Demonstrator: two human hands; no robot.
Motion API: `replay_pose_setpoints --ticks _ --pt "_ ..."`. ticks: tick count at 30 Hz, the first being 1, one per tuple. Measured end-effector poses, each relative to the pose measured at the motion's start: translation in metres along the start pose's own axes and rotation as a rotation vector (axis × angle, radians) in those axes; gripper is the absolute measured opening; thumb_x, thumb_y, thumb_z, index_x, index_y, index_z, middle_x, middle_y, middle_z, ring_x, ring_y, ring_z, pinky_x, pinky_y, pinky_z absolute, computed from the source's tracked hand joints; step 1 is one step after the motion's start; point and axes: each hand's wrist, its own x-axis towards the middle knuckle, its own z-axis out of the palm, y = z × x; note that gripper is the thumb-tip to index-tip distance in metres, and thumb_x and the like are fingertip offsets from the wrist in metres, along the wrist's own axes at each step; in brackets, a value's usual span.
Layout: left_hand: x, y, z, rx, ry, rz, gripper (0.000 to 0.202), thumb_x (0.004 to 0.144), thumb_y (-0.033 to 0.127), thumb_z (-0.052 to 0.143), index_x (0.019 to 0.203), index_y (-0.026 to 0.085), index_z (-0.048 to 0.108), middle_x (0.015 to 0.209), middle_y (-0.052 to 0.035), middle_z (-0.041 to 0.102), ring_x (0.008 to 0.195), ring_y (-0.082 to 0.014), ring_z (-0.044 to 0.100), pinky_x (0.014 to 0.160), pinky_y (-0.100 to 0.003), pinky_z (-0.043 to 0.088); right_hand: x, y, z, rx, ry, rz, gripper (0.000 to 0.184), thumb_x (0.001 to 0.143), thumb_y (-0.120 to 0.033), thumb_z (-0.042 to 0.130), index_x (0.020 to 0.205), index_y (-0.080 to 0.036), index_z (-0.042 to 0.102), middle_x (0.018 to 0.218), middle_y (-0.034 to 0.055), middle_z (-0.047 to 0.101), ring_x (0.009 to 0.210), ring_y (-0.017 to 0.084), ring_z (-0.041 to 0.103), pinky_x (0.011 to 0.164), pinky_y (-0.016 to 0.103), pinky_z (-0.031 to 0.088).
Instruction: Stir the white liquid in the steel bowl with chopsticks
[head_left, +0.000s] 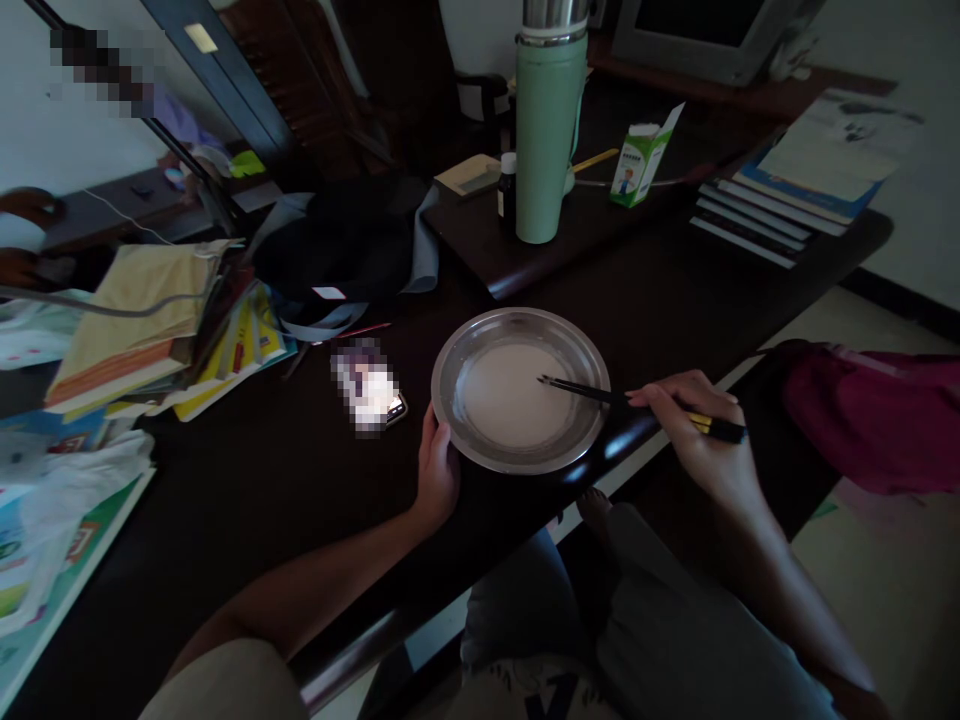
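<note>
A round steel basin (446,395) stands on the dark table near its front edge, with a pale, whitish liquid (510,395) in it. My left hand (439,465) grips the basin's near left rim, thumb at the edge and the other fingers mostly hidden. In my right hand (701,425) is a pair of dark chopsticks (592,391), pinched between the fingers. Their rear end is black with yellow marks. The tips are over the liquid; whether they touch it I cannot tell. Left of the basin lies a lit phone (397,408), its screen partly blurred out.
Behind the basin a tall green thermos (547,140) stands on a raised board, beside a small dark bottle (508,190) and a green-white box (637,165). Books (795,190) are stacked at right. A black bag (352,240) and paper piles (135,320) occupy the left.
</note>
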Motion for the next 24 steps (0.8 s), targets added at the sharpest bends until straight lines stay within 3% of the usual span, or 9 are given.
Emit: replay_pose_setpoints --ticks 6,12,18,24 --pt "0.000 -0.001 -0.001 0.037 0.003 0.013 0.050 0.085 0.052 0.066 0.129 0.028 0.065 0.133 -0.0069 0.069 0.131 -0.0282 0.060 0.115 -0.046 0.045 -0.006 -0.006 -0.015 0.105 -0.136 0.061 0.024 0.092 -0.036 0.066 0.071 -0.029 0.077 0.076 0.0009 0.072 0.074 0.020 0.067 0.074 0.038 0.045" --pt "0.000 0.000 -0.001 0.044 0.000 0.005 0.051 0.085 0.054 0.067 0.129 0.029 0.064 0.136 -0.0070 0.067 0.134 -0.0287 0.058 0.117 -0.048 0.041 -0.010 -0.011 0.017 0.137 -0.252 -0.023 0.031 0.096 -0.040 0.059 0.072 -0.029 0.075 0.077 0.0005 0.074 0.078 0.021 0.064 0.081 0.041 0.042" --pt "-0.001 0.002 0.001 0.033 -0.002 -0.012 0.051 0.084 0.054 0.067 0.129 0.029 0.063 0.135 -0.0063 0.068 0.134 -0.0280 0.057 0.117 -0.047 0.041 -0.009 -0.003 0.055 0.092 -0.170 -0.107 0.033 0.099 -0.041 0.054 0.077 -0.029 0.076 0.081 -0.0005 0.078 0.081 0.021 0.063 0.085 0.043 0.038" --pt "-0.001 0.002 0.001 0.039 -0.011 0.001 0.050 0.085 0.054 0.065 0.128 0.029 0.064 0.135 -0.0062 0.068 0.132 -0.0272 0.058 0.115 -0.045 0.043 -0.004 0.002 0.058 -0.038 -0.067 -0.103 0.029 0.098 -0.040 0.056 0.080 -0.029 0.076 0.087 -0.0007 0.080 0.089 0.023 0.066 0.091 0.046 0.034"
